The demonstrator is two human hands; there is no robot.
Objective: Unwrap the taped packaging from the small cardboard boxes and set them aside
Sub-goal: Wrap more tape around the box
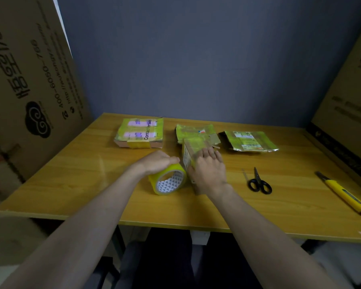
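Four taped boxes sit on the table [71,184]. One box [191,151] stands mid-table, the right hand [208,172] laid on it with straight fingers. Just left of it, the left hand [156,162] curls over a tape roll [168,180]. Behind it lie three flat boxes [140,132] [194,131] [250,140]. Right of it lie scissors [258,182], then a yellow knife [344,195].

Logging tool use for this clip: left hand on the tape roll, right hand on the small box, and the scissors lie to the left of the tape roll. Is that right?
Not quite. In the head view the scissors lie to the right of the tape roll, beyond the right hand. The rest holds: the left hand rests on the tape roll and the right hand is on the small box.
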